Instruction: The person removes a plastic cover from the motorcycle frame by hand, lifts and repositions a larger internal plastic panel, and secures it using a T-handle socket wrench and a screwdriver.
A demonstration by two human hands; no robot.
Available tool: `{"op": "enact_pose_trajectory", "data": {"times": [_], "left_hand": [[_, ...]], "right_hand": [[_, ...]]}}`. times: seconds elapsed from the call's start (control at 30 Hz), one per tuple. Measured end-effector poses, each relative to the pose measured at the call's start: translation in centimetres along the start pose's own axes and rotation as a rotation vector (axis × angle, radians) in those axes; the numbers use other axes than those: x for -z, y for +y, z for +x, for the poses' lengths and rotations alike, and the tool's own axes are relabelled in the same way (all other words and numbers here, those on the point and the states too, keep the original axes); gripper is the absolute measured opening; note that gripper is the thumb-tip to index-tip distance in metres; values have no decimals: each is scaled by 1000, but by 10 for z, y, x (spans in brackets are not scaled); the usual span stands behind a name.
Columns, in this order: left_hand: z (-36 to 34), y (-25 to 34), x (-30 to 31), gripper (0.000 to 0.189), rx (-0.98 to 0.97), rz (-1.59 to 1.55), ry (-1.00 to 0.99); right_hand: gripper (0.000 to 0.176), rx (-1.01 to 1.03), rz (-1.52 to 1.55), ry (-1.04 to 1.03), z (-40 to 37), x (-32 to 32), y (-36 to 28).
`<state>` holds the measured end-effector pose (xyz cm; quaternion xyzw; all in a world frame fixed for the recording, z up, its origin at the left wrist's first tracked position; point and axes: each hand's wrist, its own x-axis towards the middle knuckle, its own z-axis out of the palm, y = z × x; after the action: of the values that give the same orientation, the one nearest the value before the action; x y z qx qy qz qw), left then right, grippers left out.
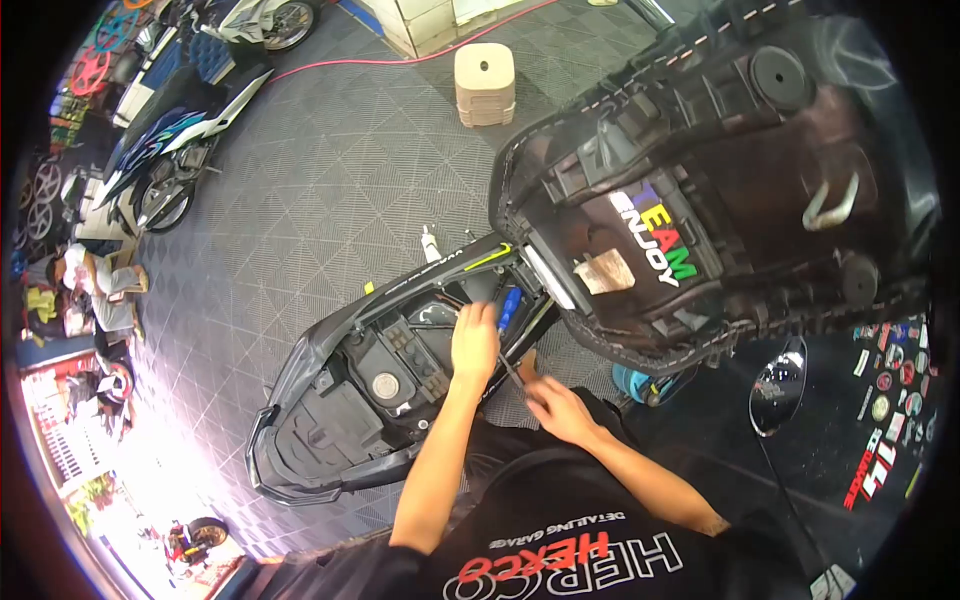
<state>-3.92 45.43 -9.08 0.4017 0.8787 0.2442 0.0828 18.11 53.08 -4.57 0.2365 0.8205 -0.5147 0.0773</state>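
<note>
Under the raised seat (720, 200) lies the opened body of a motorbike (340, 400), with a round cap (384, 385) in its tray. My left hand (475, 345) is over the body's right part, fingers bent together; what they hold, if anything, is hidden. Just right of it a blue-handled tool (510, 308) rests in the compartment. My right hand (560, 408) is at the body's near edge, with its fingers closed around the end of a thin dark tool (512, 370) that points up toward my left hand.
A beige stool (485, 85) stands beyond the bike. Another motorbike (170, 140) is at the upper left, near a seated person (100, 285). A mirror (778, 390) and a blue container (640, 384) are at the right. A red hose (400, 62) crosses the floor.
</note>
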Motion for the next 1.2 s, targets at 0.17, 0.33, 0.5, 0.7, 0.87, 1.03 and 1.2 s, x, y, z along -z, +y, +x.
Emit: {"op": "enact_pose_trajectory", "data": {"times": [0.17, 0.33, 0.5, 0.7, 0.87, 1.03, 1.2], "left_hand": [[61, -42, -80, 37, -8, 363, -452], [68, -53, -90, 50, 9, 354, -533], [77, -63, -96, 33, -34, 388, -531], [72, -72, -107, 17, -74, 388, -472], [70, -68, -103, 18, -11, 438, -432], [58, -70, -106, 26, -24, 497, -275], [62, -66, -99, 23, -23, 476, -457]], "right_hand": [[16, -297, 41, -25, -80, 44, 90], [19, -578, 73, 182, -120, 64, 130], [21, -599, 76, 137, -136, 58, 141], [19, -501, 45, 114, -115, 68, 130], [22, -321, 95, -19, -44, 71, 60], [21, -127, 163, -66, 12, 58, -6], [22, -153, 84, -190, 5, 47, 9]]}}
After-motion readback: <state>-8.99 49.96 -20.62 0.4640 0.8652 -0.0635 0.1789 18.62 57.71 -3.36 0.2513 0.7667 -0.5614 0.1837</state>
